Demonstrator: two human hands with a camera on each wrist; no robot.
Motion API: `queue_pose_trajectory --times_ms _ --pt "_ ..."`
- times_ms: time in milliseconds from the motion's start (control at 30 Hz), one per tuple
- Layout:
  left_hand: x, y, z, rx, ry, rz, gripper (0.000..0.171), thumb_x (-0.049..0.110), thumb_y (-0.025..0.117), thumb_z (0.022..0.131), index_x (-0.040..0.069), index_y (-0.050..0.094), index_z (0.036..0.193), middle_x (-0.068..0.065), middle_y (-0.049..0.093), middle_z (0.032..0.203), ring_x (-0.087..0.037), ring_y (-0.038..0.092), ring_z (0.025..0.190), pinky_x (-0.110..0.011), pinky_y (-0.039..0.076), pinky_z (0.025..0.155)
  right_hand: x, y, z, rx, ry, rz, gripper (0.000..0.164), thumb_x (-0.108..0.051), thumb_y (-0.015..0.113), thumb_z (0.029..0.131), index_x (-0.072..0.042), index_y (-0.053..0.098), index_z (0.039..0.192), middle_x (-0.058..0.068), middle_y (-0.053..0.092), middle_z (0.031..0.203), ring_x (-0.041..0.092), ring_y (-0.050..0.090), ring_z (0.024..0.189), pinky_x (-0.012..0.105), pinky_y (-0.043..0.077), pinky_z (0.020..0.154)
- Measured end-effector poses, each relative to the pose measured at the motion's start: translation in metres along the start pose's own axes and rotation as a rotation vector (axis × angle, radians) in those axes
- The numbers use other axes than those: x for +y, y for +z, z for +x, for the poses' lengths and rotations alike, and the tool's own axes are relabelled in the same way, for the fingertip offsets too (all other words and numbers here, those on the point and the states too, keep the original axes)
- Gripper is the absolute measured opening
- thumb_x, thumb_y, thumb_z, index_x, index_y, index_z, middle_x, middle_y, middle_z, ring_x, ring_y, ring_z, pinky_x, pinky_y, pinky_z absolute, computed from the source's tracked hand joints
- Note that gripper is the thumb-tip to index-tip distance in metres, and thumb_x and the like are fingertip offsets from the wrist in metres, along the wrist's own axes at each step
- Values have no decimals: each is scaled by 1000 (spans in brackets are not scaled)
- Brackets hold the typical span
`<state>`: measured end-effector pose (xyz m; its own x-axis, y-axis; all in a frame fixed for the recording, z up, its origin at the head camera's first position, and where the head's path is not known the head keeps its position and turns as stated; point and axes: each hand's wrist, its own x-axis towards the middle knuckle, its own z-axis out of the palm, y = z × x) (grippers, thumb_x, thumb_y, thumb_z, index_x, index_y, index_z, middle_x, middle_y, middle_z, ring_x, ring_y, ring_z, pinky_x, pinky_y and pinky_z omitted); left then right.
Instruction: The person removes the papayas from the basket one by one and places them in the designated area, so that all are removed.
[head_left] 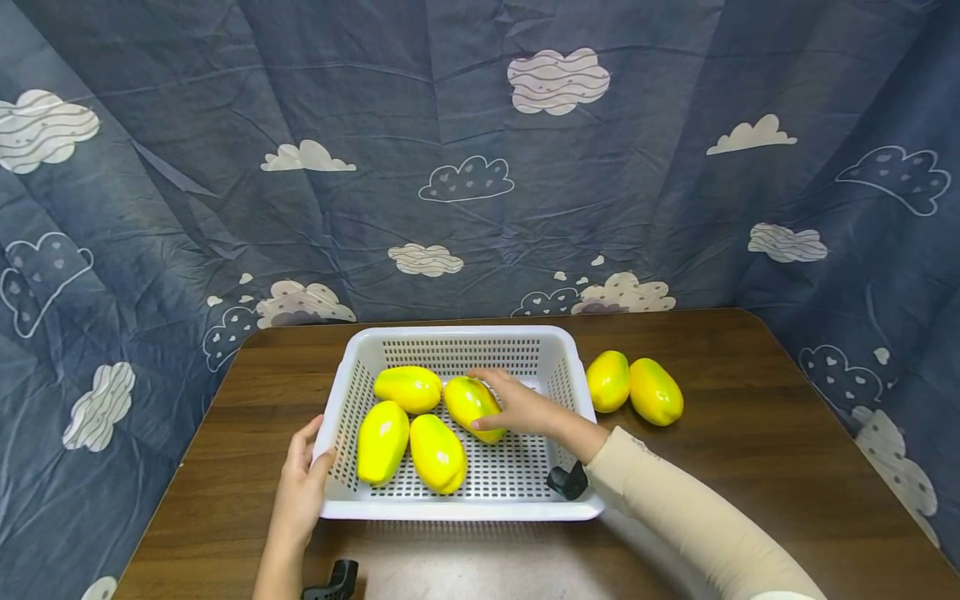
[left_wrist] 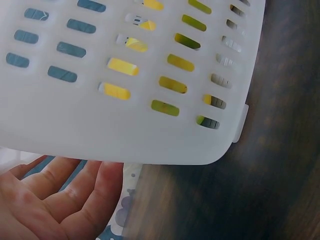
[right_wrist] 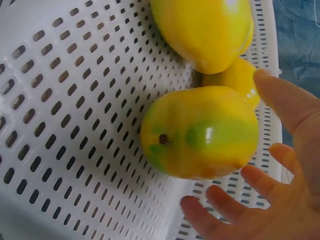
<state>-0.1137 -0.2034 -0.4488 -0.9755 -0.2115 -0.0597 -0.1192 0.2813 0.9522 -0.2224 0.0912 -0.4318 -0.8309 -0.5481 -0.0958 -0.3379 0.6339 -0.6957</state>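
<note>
A white perforated plastic basket [head_left: 461, 510] stands on the table with several glossy yellow papayas inside. My left hand [head_left: 300, 479] holds its left rim, with the thumb at the top edge. In the left wrist view, the fingers [left_wrist: 100, 190] meet the rim from outside; the thumb is out of sight there. Over the basket, my right hand [head_left: 517, 404] is beside the rightmost papaya [head_left: 468, 400]. In the right wrist view, its fingers are spread around this green-patched papaya [right_wrist: 200, 135], with a visible gap at the thumb.
Two more papayas, one nearer [head_left: 608, 382] and one farther right [head_left: 656, 392], lie on the brown wooden table [head_left: 750, 433] right of the basket. Black wrist-worn devices show near the right wrist [head_left: 567, 482] and left wrist [head_left: 333, 581]. A blue cloud-patterned curtain [head_left: 465, 250] hangs behind.
</note>
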Motion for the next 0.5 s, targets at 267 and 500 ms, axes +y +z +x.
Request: queue_pose_trajectory --times_ms 267,500 --pt "0 0 0 0 11 0 47 6 40 92 13 29 137 -22 51 117 -33 56 96 -35 50 71 4 5 1 -52 -6 -37 80 -25 74 73 -15 30 139 11 29 138 26 36 120 44 32 95" --pt "-1 0 0 -6 2 -2 47 7 40 92 14 28 137 -21 51 117 -33 55 97 -34 49 72 3 7 2 -84 4 -41 81 -20 76 71 -16 31 138 10 33 135 24 37 118 43 32 95"
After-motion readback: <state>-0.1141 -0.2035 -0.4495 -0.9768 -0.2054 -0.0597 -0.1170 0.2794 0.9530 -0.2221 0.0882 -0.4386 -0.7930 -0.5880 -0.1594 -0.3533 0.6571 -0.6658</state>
